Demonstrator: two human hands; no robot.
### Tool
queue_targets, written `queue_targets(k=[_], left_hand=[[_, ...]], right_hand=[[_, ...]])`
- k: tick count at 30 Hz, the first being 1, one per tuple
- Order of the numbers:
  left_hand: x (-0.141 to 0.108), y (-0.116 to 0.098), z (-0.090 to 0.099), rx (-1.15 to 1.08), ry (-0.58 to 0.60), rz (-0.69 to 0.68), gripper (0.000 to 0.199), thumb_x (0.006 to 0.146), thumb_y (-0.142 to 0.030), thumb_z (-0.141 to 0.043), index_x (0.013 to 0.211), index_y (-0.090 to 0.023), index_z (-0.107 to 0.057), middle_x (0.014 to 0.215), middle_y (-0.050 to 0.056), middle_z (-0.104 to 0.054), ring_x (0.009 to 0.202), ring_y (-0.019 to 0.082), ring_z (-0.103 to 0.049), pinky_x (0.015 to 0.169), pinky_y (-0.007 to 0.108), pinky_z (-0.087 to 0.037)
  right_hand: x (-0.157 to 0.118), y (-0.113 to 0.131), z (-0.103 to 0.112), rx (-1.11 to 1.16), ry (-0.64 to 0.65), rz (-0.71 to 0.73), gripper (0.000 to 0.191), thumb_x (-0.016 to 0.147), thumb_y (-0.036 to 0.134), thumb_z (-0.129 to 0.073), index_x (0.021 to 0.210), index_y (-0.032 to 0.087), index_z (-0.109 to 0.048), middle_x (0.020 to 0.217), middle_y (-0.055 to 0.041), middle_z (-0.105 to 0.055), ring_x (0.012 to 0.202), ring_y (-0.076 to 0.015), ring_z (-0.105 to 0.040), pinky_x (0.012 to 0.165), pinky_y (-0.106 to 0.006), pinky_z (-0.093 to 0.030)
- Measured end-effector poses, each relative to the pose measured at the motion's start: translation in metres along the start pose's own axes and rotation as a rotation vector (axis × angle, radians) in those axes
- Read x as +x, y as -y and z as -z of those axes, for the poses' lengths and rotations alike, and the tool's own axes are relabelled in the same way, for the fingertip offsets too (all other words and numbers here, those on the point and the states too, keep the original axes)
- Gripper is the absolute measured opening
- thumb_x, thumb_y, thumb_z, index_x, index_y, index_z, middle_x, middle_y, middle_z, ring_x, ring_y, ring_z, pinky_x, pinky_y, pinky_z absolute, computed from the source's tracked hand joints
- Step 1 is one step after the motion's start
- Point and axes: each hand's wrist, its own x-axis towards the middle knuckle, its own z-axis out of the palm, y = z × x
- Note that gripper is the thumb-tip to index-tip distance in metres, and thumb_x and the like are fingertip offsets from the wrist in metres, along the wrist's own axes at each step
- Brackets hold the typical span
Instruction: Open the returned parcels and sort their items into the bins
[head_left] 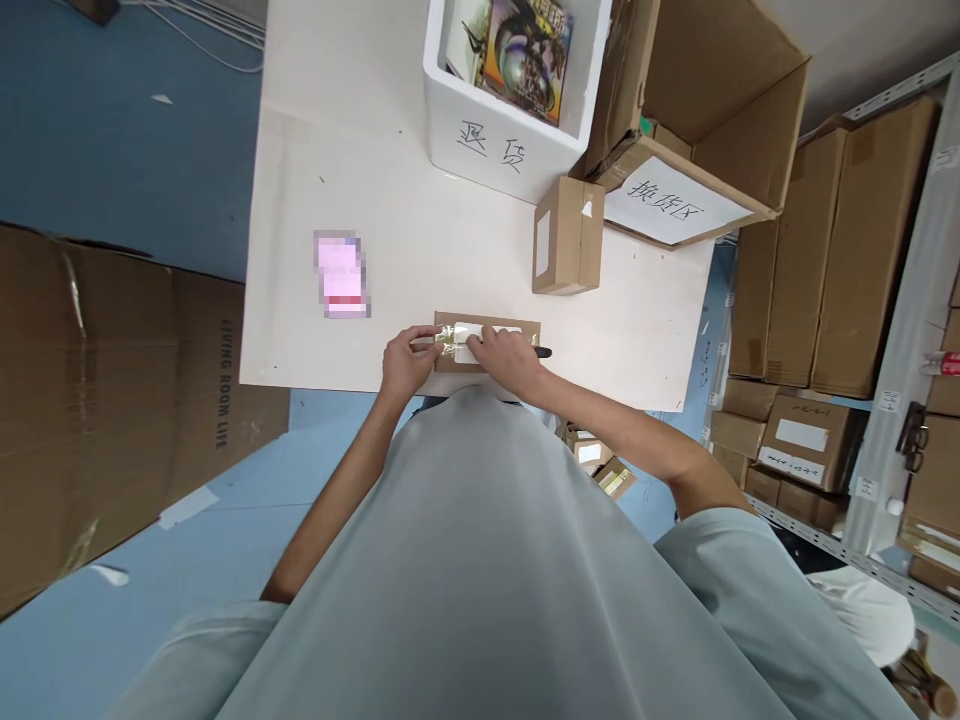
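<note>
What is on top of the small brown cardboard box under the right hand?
On the box: a white paper label, shiny tape and the right hand. What this hand covers cannot be seen.

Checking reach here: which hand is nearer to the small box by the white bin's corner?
Right. The right hand rests on the taped box, closer to the body and left of the small box; the left hand is farther left, at the taped box's left end.

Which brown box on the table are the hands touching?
The shiny-taped box at the table's near edge: left hand and right hand touch it. The upright box and big open box stand farther back, untouched.
</note>
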Motion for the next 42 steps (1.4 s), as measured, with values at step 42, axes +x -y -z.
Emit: queue_targets(k=[42], left_hand=[[-0.014, -0.011, -0.021, 0.170, -0.187, -0.015, 0.020, 0.096, -0.037, -0.073, 0.111, -0.026, -0.078, 0.126, 0.003, -0.082, 0.100, 0.025, -0.079, 0.095, 0.038, -0.060]], right_hand=[[-0.002, -0.016, -0.003, -0.048, 0.105, -0.037, 0.044, 0.106, -0.001, -0.034, 0.135, 0.009, -0.066, 0.127, -0.0246, -0.073, 0.104, -0.0288, -0.076, 0.078, -0.035, -0.055]])
